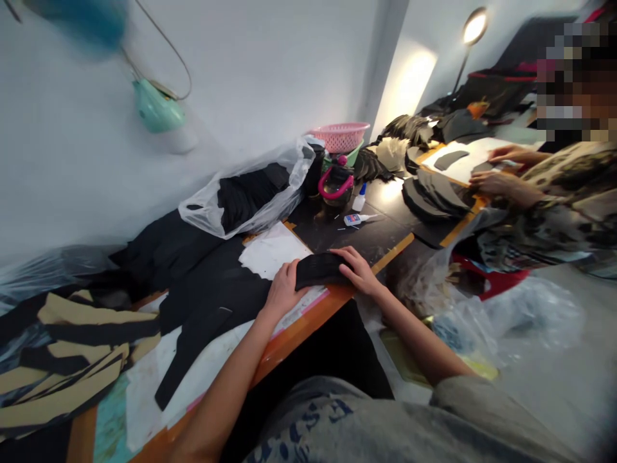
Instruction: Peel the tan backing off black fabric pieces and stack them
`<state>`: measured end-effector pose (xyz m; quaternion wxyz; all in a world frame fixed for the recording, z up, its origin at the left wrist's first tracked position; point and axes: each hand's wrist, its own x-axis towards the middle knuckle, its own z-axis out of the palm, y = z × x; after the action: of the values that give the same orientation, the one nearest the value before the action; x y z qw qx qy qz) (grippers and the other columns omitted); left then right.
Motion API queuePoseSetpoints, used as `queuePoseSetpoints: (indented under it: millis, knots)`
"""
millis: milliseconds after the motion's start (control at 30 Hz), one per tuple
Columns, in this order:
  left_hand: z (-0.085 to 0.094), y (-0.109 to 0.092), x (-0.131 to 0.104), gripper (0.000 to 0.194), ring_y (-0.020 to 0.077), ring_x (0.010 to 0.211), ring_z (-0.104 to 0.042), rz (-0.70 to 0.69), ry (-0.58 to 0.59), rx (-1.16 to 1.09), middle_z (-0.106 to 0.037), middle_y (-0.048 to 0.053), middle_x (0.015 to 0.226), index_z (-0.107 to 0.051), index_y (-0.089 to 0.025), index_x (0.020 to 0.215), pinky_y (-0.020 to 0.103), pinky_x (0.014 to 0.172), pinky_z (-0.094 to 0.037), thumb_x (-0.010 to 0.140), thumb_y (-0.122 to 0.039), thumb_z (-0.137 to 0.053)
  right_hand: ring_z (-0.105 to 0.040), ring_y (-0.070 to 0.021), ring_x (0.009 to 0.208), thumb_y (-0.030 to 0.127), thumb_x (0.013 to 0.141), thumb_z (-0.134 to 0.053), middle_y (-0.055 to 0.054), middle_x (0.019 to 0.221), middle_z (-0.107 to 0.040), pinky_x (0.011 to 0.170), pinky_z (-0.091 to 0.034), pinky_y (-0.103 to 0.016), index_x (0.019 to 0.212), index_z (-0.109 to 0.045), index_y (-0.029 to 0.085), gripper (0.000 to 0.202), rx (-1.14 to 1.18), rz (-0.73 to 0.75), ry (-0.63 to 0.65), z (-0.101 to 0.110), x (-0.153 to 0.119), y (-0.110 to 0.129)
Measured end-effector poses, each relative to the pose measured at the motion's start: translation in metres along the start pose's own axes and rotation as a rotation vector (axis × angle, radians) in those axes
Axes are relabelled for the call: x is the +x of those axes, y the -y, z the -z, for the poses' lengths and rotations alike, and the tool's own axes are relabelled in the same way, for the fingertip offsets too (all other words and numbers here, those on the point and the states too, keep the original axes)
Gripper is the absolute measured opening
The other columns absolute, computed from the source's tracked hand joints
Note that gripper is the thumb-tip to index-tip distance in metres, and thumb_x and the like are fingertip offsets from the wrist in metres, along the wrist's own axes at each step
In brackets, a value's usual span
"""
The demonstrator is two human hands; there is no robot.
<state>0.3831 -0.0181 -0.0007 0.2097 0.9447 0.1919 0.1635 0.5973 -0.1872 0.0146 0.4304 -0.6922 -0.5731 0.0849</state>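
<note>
A black curved strip of fabric-like material (319, 270) lies at the front edge of the worktable, between my two hands. My left hand (284, 288) grips its left end, fingers behind and thumb in front. My right hand (357, 270) holds the right end, with its fingers bent over the top edge. Left of my left hand, black cut pieces (216, 273) spread over white paper (272, 247). One long black strip (180, 360) points toward the front edge. Beyond my hands lie a small white glue bottle (355, 220) and another bottle with a blue cap (359, 198).
A clear plastic bag (202, 215) of black pieces stands by the wall. Tan and black offcuts (81, 360) pile up at left. A pink basket (341, 136) and a pink-handled jar (336, 183) stand behind. At right, a co-worker's hands (506, 170) work beside stacked dark pieces (436, 193).
</note>
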Motion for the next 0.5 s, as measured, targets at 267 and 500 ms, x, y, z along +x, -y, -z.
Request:
queuePoseSetpoints:
  millis: [267, 500]
  knots:
    - [-0.009, -0.007, 0.009, 0.074, 0.0334, 0.114, -0.059, -0.004, -0.014, 0.056, -0.056, 0.019, 0.122, -0.035, -0.012, 0.147, 0.050, 0.099, -0.050, 0.091, -0.049, -0.066, -0.050, -0.0336, 0.124, 0.044, 0.108, -0.025, -0.016, 0.141, -0.056, 0.102, -0.045, -0.050, 0.163, -0.031, 0.021, 0.059, -0.472, 0.019, 0.197, 0.001, 0.017, -0.003]
    - [-0.007, -0.008, 0.015, 0.066, 0.0290, 0.111, -0.062, 0.037, -0.050, 0.068, -0.060, 0.017, 0.119, -0.042, -0.013, 0.143, 0.042, 0.097, -0.052, 0.095, -0.056, -0.057, -0.060, -0.0362, 0.108, 0.074, 0.089, -0.056, -0.020, 0.122, -0.062, 0.094, -0.047, -0.047, 0.160, -0.033, 0.010, 0.098, -0.611, 0.161, 0.342, 0.015, 0.039, -0.009]
